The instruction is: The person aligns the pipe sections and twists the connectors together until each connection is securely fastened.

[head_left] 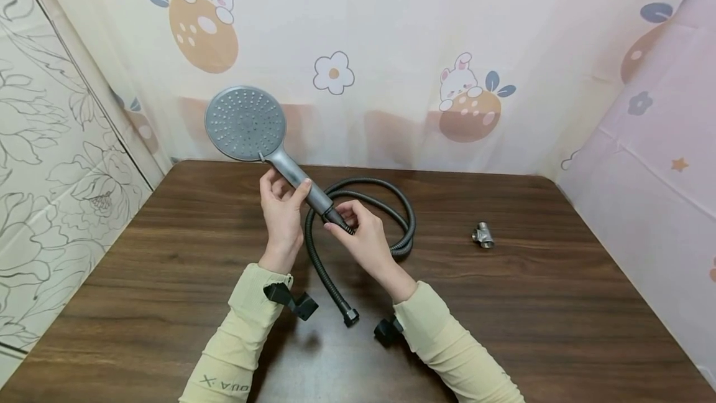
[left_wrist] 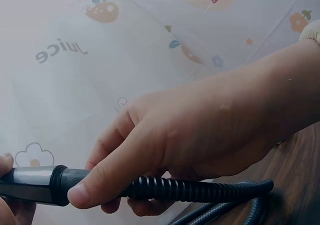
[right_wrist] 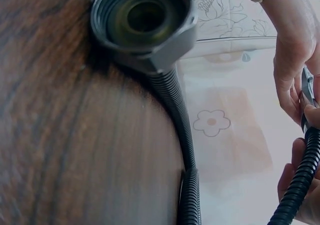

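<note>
A grey shower head (head_left: pixel 246 123) with a round nubbed face is held up and tilted over the table's back edge. My left hand (head_left: pixel 282 213) grips its handle (head_left: pixel 299 174), thumb along the near side. At the handle's lower end my right hand (head_left: pixel 363 235) pinches the smooth dark end fitting (left_wrist: pixel 75 176) of a black ribbed hose (head_left: pixel 411 222). That fitting meets the handle end in the left wrist view. From there the hose loops on the table behind my right hand. Its other end, a hex nut (head_left: pixel 350 316), lies between my forearms, its open mouth (right_wrist: pixel 145 17) facing the right wrist camera.
A small metal tee fitting (head_left: pixel 483 236) lies on the brown wooden table (head_left: pixel 559 303) to the right. Behind the table hangs a patterned curtain (head_left: pixel 391 48), with another flowered panel (head_left: pixel 56 173) on the left. Black wrist mounts (head_left: pixel 291 300) are strapped to both sleeves.
</note>
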{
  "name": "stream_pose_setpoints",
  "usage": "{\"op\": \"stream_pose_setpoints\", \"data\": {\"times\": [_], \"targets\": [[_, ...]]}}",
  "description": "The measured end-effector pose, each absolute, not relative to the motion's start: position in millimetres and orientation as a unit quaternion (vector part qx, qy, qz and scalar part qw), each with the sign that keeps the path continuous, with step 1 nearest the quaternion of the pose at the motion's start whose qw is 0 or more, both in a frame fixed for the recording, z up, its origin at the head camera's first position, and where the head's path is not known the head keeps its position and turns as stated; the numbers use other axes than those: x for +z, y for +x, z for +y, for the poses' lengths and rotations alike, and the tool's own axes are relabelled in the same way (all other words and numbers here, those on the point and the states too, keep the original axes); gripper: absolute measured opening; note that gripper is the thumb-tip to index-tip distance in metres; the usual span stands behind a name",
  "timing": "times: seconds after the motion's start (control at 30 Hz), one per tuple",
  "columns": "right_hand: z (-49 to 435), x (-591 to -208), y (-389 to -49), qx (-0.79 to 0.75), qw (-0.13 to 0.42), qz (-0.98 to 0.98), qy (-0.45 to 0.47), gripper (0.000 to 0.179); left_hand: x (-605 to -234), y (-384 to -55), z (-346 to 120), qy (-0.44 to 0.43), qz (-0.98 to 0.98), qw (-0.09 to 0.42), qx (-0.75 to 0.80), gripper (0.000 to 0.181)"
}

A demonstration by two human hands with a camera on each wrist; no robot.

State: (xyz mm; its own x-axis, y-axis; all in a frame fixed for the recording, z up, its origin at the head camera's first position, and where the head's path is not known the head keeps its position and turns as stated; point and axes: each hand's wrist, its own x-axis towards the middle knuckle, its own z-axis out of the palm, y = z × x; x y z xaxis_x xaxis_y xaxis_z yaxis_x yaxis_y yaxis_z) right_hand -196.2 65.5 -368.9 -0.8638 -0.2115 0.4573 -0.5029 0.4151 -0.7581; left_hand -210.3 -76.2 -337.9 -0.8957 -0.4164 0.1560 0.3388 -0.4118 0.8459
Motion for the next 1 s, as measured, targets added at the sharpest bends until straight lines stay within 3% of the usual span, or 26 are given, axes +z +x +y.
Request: {"op": "stream_pose_setpoints", "data": {"times": [1.0], "targets": [[63.1,-370.4,-196.8,0.491,0.147,-0.831,0.216,0.025,-339.8,-213.5,-77.4,0.034,-0.485,0.223,-0.845,0.055]]}}
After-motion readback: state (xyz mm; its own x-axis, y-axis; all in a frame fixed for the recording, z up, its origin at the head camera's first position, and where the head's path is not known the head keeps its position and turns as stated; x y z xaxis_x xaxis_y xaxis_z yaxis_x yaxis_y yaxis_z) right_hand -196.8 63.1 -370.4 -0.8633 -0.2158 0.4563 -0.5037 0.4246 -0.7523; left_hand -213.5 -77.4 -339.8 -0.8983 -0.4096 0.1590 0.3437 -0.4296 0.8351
